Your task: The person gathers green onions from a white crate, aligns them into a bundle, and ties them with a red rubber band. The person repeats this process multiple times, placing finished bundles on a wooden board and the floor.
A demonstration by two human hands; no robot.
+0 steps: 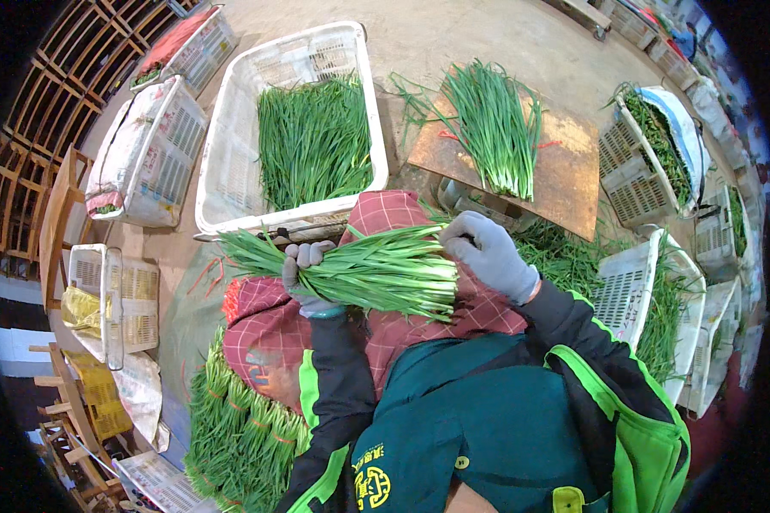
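My left hand [308, 272], in a grey glove, is closed around the leafy part of a bunch of garlic chives [385, 269]. The bunch lies sideways above my lap, its pale stem ends to the right. Beside those ends is my right hand [491, 253], also gloved, with curled fingers; whether they pinch a stem is hidden. Beyond it, another bunch of chives [497, 128] rests on a wooden board [568, 192], with a red tie [547, 144] showing at its side. Loose chives [314, 141] fill part of a large white plastic crate [215, 160] ahead.
Several tied chive bundles [244, 436] lie at my lower left, near red ties [231, 300]. Loose greens [561, 256] cover the floor under the board. A white crate of greens [629, 288] stands at right. Covered crates [160, 154] and wooden racks [70, 83] are at left.
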